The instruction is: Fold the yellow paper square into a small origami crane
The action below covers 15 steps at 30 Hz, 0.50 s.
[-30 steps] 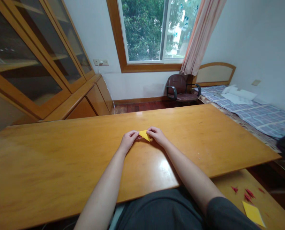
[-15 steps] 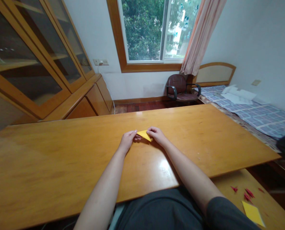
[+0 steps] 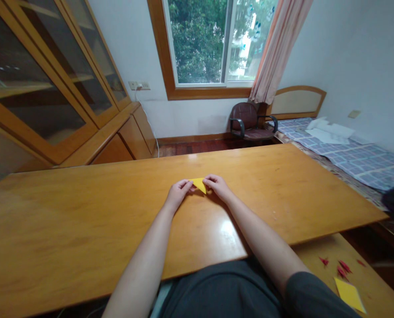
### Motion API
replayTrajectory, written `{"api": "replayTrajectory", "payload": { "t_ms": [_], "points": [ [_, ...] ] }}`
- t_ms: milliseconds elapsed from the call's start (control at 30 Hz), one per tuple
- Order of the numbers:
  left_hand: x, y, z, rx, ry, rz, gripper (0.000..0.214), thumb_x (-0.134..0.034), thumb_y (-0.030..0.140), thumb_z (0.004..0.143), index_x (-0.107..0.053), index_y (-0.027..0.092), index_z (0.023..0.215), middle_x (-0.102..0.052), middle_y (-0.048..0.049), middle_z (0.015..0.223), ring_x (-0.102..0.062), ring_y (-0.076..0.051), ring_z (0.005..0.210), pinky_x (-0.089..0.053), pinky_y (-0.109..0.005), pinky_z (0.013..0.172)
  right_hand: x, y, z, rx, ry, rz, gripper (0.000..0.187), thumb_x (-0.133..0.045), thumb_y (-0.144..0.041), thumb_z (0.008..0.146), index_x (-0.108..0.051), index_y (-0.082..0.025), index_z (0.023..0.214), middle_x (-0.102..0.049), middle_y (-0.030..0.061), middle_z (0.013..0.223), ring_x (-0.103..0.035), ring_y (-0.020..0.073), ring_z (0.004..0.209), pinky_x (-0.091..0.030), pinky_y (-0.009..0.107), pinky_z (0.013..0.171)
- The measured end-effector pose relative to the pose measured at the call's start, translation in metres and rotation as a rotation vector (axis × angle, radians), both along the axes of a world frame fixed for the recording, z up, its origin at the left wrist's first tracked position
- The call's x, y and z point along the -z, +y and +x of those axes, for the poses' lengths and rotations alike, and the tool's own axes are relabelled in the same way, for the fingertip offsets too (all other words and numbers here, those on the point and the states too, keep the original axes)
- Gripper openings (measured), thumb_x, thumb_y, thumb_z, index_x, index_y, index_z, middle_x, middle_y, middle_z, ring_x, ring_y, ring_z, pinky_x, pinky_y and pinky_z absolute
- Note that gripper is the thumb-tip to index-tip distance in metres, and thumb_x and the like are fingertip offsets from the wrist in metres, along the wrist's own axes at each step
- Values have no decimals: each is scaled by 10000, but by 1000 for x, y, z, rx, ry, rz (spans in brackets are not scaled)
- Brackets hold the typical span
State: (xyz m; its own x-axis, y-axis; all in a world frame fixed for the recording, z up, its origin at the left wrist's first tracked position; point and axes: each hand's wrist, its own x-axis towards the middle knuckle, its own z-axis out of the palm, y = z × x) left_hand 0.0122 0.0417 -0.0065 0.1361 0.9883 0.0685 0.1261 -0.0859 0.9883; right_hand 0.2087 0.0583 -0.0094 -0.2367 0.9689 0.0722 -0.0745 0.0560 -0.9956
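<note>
A small piece of yellow paper (image 3: pixel 199 183), folded into a triangle, is held between my two hands just above the wooden table (image 3: pixel 84 221). My left hand (image 3: pixel 179 192) pinches its left corner between thumb and fingers. At the right corner, my right hand (image 3: pixel 217 185) grips the paper the same way. One point of the triangle hangs down toward me. My fingertips cover both ends, so the folds there are hidden.
On a lower surface at the right lie several small red folded paper pieces (image 3: pixel 344 267) and a stack of yellow paper (image 3: pixel 350 295). Beyond the table are a brown armchair (image 3: pixel 245 119), a bed (image 3: pixel 359 154) and a glass-door cabinet (image 3: pixel 94 119).
The yellow paper has turned slightly, its lower point shifting left and up. Both hands stay in nearly the same place, with the left fingers a little further along the paper.
</note>
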Motion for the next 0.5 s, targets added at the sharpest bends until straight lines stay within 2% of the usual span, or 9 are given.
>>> {"api": "replayTrajectory", "payload": {
  "t_ms": [167,300,500],
  "points": [
    [1,-3,2,52,157,87,340,-682,466,760,-738,154,882,-742,-68,890,-660,-199,808,-492,-292,777,-5,-2,1,3,-1,16,338,-695,-481,730,-632,-149,718,-541,-18,580,-462,95,545,-354,233,538],
    [-1,-3,2,76,267,146,296,-649,450,789,-747,174,833,-743,-59,870,-656,-207,827,-482,-297,804,-6,-1,1,15,-26,22,340,-701,-486,721,-674,-149,748,-576,4,623,-486,114,598,-373,233,550],
    [0,-1,0,15,175,118,297,-620,457,802,-708,173,795,-722,-47,787,-642,-192,773,-480,-286,783,-6,-1,2,20,-49,24,316,-713,-456,709,-713,-146,773,-651,27,728,-527,121,656,-403,233,608]
  ]
}}
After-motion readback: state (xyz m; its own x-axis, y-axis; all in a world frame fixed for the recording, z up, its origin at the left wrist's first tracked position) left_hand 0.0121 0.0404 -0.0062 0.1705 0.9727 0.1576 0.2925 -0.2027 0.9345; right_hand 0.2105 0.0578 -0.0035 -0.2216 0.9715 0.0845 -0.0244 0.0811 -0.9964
